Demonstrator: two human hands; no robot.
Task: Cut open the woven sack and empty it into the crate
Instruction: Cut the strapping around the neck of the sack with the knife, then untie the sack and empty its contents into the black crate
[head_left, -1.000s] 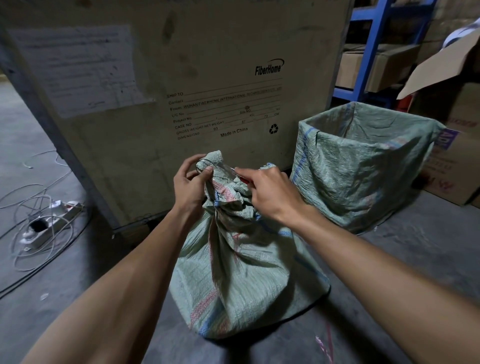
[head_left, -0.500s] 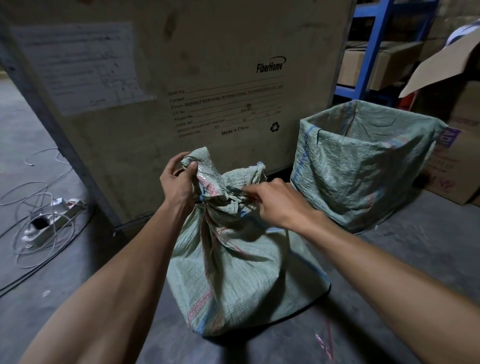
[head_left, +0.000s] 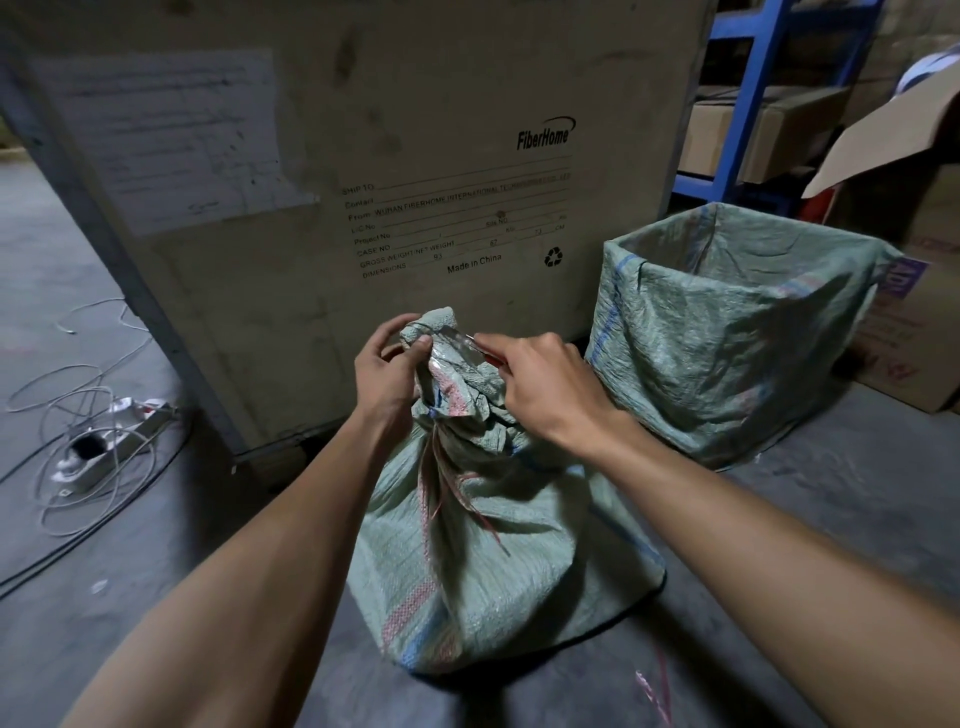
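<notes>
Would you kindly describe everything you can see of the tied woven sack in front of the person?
The woven sack is pale green plastic weave with pink and blue stripes, creased and bulging. It stands upright on the concrete floor, before a large wooden crate. Its neck is bunched and tied shut, with frayed pink strands hanging below the knot. The left hand pinches the top tuft; the right hand holds a small metallic blade against it. No cut is visible.

Approach from behind is blocked by the wooden case (head_left: 415, 156). The right side is closed off by the lined crate (head_left: 727, 332). Floor (head_left: 104, 545) at left is partly obstructed by cables (head_left: 98, 467), apparently loose.
</notes>
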